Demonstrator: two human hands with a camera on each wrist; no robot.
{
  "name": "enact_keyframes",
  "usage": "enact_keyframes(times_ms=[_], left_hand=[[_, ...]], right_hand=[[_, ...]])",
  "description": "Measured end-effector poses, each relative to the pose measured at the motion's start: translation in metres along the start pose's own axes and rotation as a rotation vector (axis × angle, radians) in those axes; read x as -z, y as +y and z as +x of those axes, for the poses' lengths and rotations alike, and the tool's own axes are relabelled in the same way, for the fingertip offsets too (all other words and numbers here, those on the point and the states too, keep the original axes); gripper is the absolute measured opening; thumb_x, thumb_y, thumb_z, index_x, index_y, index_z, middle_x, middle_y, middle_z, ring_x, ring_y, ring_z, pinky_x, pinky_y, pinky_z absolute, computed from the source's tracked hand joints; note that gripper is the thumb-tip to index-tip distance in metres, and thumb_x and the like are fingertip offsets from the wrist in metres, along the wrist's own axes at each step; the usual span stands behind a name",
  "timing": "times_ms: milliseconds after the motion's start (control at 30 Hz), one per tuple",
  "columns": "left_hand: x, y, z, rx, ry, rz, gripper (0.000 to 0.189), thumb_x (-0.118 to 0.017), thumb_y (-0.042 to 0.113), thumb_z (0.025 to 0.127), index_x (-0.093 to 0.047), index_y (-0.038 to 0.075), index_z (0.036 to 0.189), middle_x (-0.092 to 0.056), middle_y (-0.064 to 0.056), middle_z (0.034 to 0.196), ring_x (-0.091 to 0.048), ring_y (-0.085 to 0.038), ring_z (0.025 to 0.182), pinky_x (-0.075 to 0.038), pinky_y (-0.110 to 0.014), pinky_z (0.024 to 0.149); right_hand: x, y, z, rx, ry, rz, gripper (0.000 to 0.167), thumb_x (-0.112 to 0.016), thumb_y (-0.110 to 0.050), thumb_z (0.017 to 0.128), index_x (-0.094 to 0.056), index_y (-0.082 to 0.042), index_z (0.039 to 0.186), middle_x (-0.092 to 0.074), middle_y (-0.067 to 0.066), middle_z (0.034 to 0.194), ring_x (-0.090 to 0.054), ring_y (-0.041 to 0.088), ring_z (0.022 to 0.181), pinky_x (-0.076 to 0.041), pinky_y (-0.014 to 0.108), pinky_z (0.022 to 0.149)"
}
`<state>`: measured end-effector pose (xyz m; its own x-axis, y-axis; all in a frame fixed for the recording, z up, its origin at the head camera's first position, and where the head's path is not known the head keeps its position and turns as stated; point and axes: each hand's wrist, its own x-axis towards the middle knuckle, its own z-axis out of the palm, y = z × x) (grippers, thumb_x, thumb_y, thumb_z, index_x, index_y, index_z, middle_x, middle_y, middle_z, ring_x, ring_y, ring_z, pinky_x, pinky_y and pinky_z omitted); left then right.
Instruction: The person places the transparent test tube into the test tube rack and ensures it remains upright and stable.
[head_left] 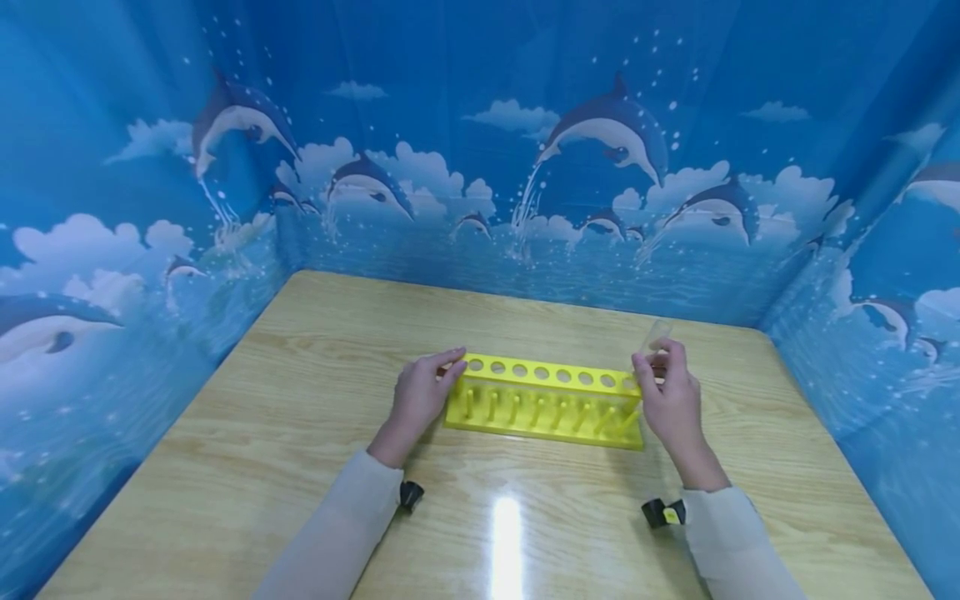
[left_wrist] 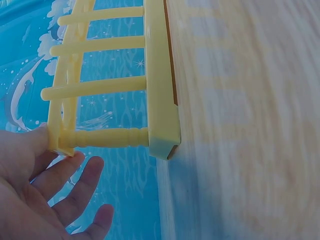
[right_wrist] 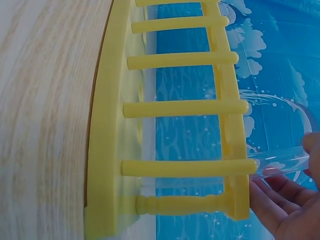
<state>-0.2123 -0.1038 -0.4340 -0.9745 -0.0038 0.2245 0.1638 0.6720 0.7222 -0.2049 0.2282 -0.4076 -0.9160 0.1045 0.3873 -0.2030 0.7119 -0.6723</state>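
Observation:
A yellow plastic test tube rack stands upright on the table, with a row of round holes along its top and a row of pegs below. My left hand pinches the top plate's left end between thumb and index finger; the other fingers spread loosely in the left wrist view. At the opposite end, my right hand holds a clear test tube by its upper part. The right wrist view shows the tube at the rack's end hole, its lower part faintly visible behind the last peg.
The wood-patterned table extends around the rack, with a bright light reflection in front. A blue dolphin-print curtain encloses the back and both sides. Black wrist cameras sit at both cuffs.

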Motion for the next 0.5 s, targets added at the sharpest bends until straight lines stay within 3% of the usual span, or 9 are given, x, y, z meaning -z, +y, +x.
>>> enact_keyframes(times_ms=[200, 500], left_hand=[[-0.0002, 0.0004, -0.0001, -0.003, 0.002, -0.002, 0.033, -0.063, 0.030, 0.095, -0.066, 0.020, 0.127, -0.067, -0.002, 0.123, -0.069, -0.020, 0.093, -0.055, -0.032, 0.066], [0.0000, -0.0004, -0.0002, -0.006, 0.003, -0.009, 0.034, -0.063, 0.029, 0.095, -0.065, 0.016, 0.127, -0.066, -0.002, 0.125, -0.068, -0.021, 0.094, -0.056, -0.034, 0.071]], right_hand=[[0.0031, -0.0019, -0.0007, -0.015, -0.014, -0.009, 0.036, -0.045, -0.035, 0.103, -0.041, -0.004, 0.122, -0.062, 0.024, 0.110, -0.062, 0.040, 0.103, -0.054, 0.053, 0.083], [0.0055, -0.0035, -0.0011, -0.024, -0.037, -0.018, 0.036, -0.046, -0.034, 0.103, -0.042, -0.002, 0.119, -0.061, 0.026, 0.113, -0.061, 0.041, 0.105, -0.054, 0.054, 0.084]])
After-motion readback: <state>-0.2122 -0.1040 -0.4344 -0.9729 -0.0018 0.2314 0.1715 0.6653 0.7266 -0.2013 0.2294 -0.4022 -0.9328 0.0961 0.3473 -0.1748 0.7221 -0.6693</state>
